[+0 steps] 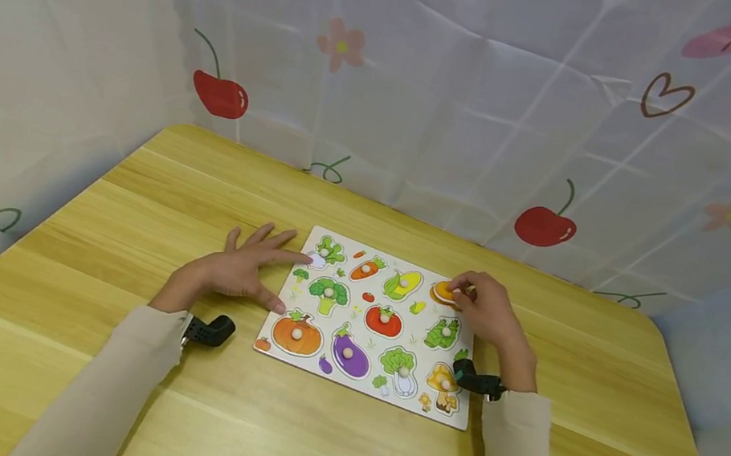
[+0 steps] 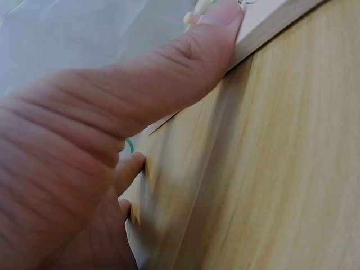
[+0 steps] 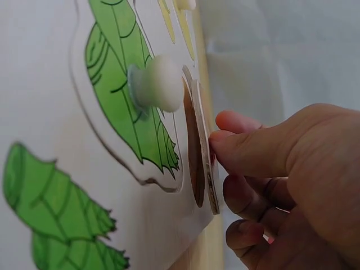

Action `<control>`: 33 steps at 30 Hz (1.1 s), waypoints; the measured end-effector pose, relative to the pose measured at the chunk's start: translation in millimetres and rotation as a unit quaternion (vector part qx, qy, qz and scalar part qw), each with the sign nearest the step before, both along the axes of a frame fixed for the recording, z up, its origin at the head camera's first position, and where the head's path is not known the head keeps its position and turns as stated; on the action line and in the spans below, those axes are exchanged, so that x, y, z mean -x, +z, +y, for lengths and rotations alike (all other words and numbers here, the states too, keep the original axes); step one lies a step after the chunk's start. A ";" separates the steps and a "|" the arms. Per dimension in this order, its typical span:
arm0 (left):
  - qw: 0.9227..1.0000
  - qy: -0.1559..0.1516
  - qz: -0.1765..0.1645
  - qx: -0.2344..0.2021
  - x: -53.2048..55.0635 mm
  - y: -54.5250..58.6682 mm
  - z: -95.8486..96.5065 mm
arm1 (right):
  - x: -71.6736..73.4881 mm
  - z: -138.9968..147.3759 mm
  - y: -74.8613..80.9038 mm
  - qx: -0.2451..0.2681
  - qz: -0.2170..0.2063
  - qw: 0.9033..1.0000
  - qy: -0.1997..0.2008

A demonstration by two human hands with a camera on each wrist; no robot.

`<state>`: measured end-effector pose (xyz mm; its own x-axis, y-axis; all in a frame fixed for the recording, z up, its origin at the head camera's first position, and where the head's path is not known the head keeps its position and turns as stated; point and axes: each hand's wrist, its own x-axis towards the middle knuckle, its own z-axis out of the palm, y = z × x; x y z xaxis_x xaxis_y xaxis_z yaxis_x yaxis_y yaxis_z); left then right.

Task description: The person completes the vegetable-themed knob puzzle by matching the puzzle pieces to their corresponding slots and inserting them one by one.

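Note:
On the table lies a white wooden knob puzzle board (image 1: pixel 415 322) with vegetable pieces. At its far right corner my right hand (image 1: pixel 490 311) pinches an orange puzzle piece (image 1: pixel 444 292); its knob is hidden by the fingers. Seen from the right wrist, that piece (image 3: pixel 206 157) stands slightly raised and tilted over its brown recess, beside a green leafy piece (image 3: pixel 121 84) with a pale knob. My left hand (image 1: pixel 241 267) is spread at the board's left side, its index finger by the white radish piece (image 1: pixel 317 259) and its thumb on the board's edge.
Other pieces sit in the board, among them a tomato (image 1: pixel 384 321), an eggplant (image 1: pixel 349 354) and a pumpkin (image 1: pixel 296 336). The wooden table (image 1: pixel 269 439) meets a printed curtain (image 1: pixel 423 108) at the back. Each wrist wears a black camera.

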<state>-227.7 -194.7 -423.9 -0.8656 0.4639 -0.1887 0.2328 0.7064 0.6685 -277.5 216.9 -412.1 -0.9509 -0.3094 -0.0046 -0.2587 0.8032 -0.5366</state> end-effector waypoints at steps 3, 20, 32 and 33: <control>1.000 0.000 0.000 0.000 -0.3 0.5 0.2 | -0.5 -1.1 -0.2 0.003 -0.012 1.000 0.003; 1.000 -0.003 0.000 0.002 0.2 0.4 0.2 | 0.1 -3.3 -1.8 -0.001 0.013 0.999 0.041; 1.000 0.000 -0.001 0.003 0.2 -0.1 0.4 | 0.6 -3.6 -3.9 -0.003 -0.005 1.000 0.028; 1.000 0.000 -0.002 0.003 0.2 -0.1 0.5 | 0.7 -3.5 -4.3 -0.003 -0.005 1.000 0.028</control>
<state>-227.9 -194.2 -424.0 -0.8645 0.4633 -0.1948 0.2307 0.7100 0.6653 -278.2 213.4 -416.4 -0.9321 -0.3618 -0.0165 -0.2977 0.7912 -0.5342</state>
